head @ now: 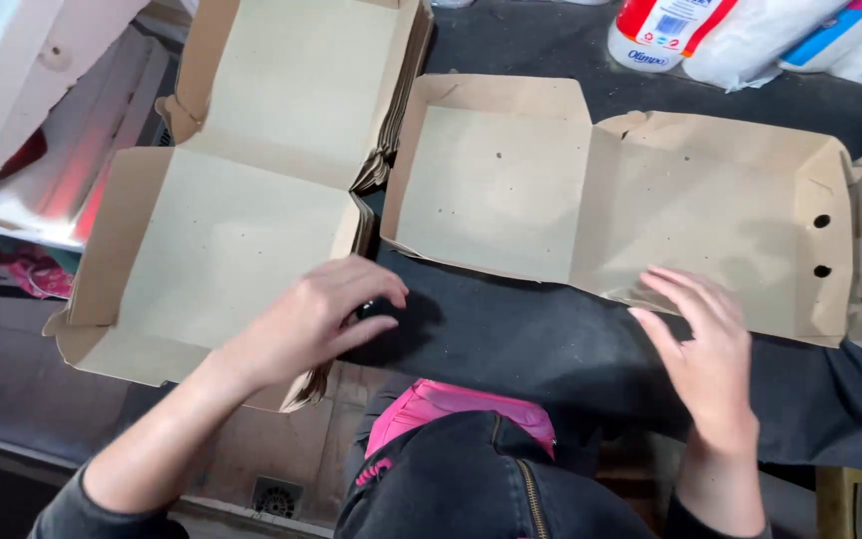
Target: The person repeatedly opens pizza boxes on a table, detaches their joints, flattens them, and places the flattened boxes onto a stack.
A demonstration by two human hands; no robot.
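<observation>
Left hand (316, 314) lay curled, fingers bent down at the near right corner of the stack (221, 240) of flat brown cartons. The fingertips closed over something small and dark at the stack's edge; what it was could not be told. Whether the hand pinched it or only rested on it could not be told either.

Right hand (702, 344) was spread flat, fingers together and straight, touching the near edge of the open carton (611, 200). It gripped nothing.

The open carton lay unfolded on the black cloth (541, 344), near the middle of the surface, inside face up, its two vent holes toward the right edge. The stack sat at the left edge of the surface, partly overhanging it, with its top carton also opened flat.

Judged step: one carton taken off the stack and laid out, not yet folded into shape. Walls stood only partly raised. The next move would call for both hands on that carton, lifting the side flaps and locking the tabs.

At the far edge lay wrapped paper rolls (750, 35). A white box (22, 100) stood beyond the left edge.
</observation>
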